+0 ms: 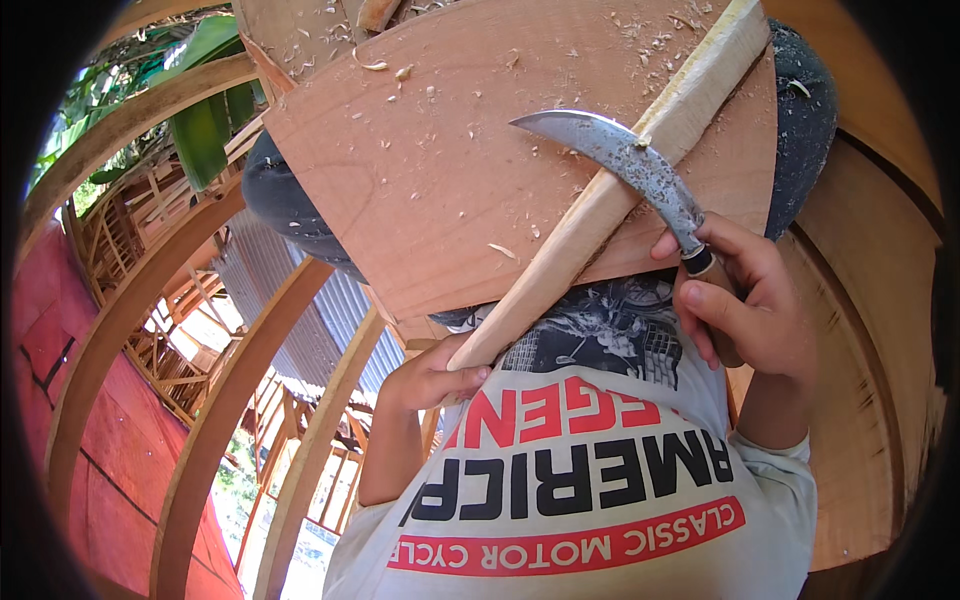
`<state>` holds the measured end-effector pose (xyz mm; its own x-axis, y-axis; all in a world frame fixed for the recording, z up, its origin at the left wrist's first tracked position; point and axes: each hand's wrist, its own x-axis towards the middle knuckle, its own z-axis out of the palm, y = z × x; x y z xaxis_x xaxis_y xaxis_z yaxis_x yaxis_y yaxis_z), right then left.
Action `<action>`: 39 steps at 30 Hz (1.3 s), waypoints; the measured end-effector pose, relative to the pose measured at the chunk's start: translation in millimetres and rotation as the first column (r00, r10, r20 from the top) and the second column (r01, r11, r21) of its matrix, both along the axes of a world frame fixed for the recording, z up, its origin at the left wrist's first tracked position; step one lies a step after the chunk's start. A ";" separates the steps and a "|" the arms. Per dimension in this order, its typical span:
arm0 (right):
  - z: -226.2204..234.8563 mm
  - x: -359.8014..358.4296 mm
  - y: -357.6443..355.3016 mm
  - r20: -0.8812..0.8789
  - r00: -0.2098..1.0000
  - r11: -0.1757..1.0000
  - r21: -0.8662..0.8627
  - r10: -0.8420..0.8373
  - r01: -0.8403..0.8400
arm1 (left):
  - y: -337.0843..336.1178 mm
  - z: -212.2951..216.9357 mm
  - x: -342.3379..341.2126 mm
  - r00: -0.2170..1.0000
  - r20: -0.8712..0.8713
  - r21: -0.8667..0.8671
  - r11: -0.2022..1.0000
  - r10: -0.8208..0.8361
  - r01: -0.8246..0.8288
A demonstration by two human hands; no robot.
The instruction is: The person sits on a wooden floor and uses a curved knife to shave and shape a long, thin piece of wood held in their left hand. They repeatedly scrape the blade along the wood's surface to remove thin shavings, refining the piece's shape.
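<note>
A long pale wooden stick, partly whittled, lies slanting across a wooden board on my lap. Its near end sits in my left hand, whose fingers are closed round it close to my shirt. In my right hand is a curved knife with a worn grey blade, gripped by its brown handle. The blade crosses over the stick, its tip pointing to the left; I cannot tell whether the edge touches the wood. A small curl of shaving clings to the blade.
Wood shavings are scattered over the board. Curved wooden rails rise at the left, with corrugated metal sheeting and green leaves beyond. A wooden panel stands close at my right.
</note>
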<state>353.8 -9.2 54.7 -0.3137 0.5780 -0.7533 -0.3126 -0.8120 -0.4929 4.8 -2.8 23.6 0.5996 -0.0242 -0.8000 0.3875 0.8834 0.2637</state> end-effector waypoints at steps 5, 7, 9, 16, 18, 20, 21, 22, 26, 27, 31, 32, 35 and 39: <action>-9.0 1.8 -8.5 -0.159 0.975 0.988 -0.063 -0.152 0.144 | 3.7 8.4 0.5 1.000 -0.006 -0.022 1.000 -0.001 0.001; -11.6 -0.9 -13.6 -0.140 0.982 0.992 -0.016 -0.128 0.127 | 4.3 10.5 2.9 1.000 -0.007 -0.022 1.000 -0.003 0.003; -9.9 -9.2 -18.3 -0.087 0.995 0.997 0.057 -0.054 0.059 | 4.4 13.2 2.0 1.000 -0.021 -0.035 0.999 -0.003 0.003; -12.0 3.4 -14.6 -0.061 0.981 0.983 0.009 -0.184 0.185 | 0.1 14.7 7.9 0.995 -0.098 0.001 1.000 0.012 -0.012; -13.6 -4.2 -20.7 -0.047 0.977 0.975 0.068 -0.207 0.210 | 6.8 12.4 6.1 0.998 -0.062 -0.082 0.997 0.010 -0.015; -13.6 -4.9 -24.0 0.031 0.974 0.966 0.139 -0.223 0.217 | 3.8 11.0 0.2 0.998 -0.056 -0.073 0.997 0.004 -0.008; -12.5 -6.6 -19.9 0.226 0.876 0.903 0.157 -0.427 0.400 | 2.2 9.8 -1.8 0.999 -0.052 -0.071 0.997 0.010 -0.014; -13.1 0.8 -15.9 0.288 0.825 0.873 0.185 -0.486 0.451 | 2.9 7.2 1.7 0.998 -0.058 -0.075 0.997 0.029 -0.033; -20.1 29.4 -21.6 0.196 0.887 0.903 0.194 -0.418 0.382 | -1.1 5.8 7.3 0.996 -0.063 -0.067 0.996 0.059 -0.063; -20.1 30.4 -23.9 0.062 0.957 0.949 0.161 -0.283 0.270 | 0.2 3.6 10.9 0.997 -0.061 -0.061 0.997 0.052 -0.056; -31.7 12.7 -22.4 -0.234 0.967 0.985 0.163 0.097 -0.059 | 4.4 2.1 12.1 0.998 -0.053 -0.039 0.999 0.028 -0.030; -31.9 12.9 -21.1 -0.206 0.975 0.990 0.090 -0.084 0.104 | 2.3 3.6 11.6 0.998 -0.056 -0.029 0.999 0.035 -0.037; -28.8 20.4 -12.6 -0.147 0.778 0.789 -0.020 -0.610 0.615 | 1.9 3.0 13.2 0.998 -0.047 -0.009 0.999 0.045 -0.046; -19.8 17.6 -7.3 -0.188 0.975 0.991 -0.073 -0.120 0.108 | 5.8 1.8 13.3 0.998 -0.044 -0.036 0.999 0.038 -0.040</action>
<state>371.3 -16.5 34.9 -0.3900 0.5726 -0.7211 -0.4885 -0.7925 -0.3651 18.0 3.0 25.4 0.5658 -0.0315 -0.8239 0.3626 0.9070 0.2143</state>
